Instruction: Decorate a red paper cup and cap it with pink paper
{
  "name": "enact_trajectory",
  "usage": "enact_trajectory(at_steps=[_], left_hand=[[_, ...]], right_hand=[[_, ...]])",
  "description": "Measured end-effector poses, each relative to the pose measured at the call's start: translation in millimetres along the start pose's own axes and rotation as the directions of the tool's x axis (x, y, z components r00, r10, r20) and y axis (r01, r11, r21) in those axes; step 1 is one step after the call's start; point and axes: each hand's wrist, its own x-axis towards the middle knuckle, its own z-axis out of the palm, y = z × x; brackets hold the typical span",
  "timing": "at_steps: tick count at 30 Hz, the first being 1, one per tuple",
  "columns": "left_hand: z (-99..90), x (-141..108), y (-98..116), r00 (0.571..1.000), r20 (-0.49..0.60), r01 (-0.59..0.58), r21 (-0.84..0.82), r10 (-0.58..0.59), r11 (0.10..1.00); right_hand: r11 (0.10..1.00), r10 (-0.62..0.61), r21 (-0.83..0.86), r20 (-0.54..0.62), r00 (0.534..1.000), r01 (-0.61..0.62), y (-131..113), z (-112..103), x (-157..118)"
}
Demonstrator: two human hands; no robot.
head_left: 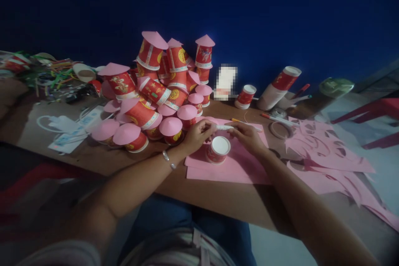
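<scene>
Dim room, blue wall, brown worktop [93, 162] | left hand [197, 135] and right hand [247, 136] pinch a white marker [225, 127] between fingers, above upturned paper cup [218, 149] on pink paper [230, 170] near front edge | marker looks light, rigid, smooth; best held mid-barrel.

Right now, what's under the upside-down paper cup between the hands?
The paper cup stands on pink paper sheets stacked on the wooden table. Its white base faces up. Anything beneath or inside the cup is covered. Both hands, left hand and right hand, hold a pen above it.
</scene>
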Motion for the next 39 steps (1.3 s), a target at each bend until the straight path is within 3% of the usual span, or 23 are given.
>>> enact_trajectory(at_steps=[4,8,12,18,23,29,39], left_hand=[[-3.4,2,-2,0.995,-0.095,-0.008,0.091,0.017,0.996],[-4.3,2,-3,0.998,0.000,-0.057,0.326,0.060,0.944],[-5.0,2,-6,0.995,0.070,-0.088,0.419,0.064,0.904],[-4.4,4,-4,0.999,0.000,-0.038,0.339,0.040,0.940],[-0.6,3,4,0.995,-0.037,-0.087,0.199,0.097,0.976],[-0.9,0,7,0.976,-0.037,-0.192,0.307,0.213,0.932],[-3.0,-1,10,0.953,-0.016,-0.270,0.408,0.303,0.872]], right_hand=[[0.995,0.070,0.082,-0.149,0.986,-0.059,6,-8,-4],[0.966,0.124,0.246,-0.155,0.980,-0.084,8,-7,-6],[0.950,0.140,0.296,-0.132,0.981,-0.095,15,1,-6],[0.926,0.147,0.358,-0.041,0.988,-0.123,20,8,-6],[0.895,0.170,0.418,-0.004,0.985,-0.153,15,14,-6],[0.912,0.147,0.385,0.016,0.989,-0.142,16,19,-9],[0.811,0.256,0.521,0.094,0.962,-0.267,14,23,-9]])
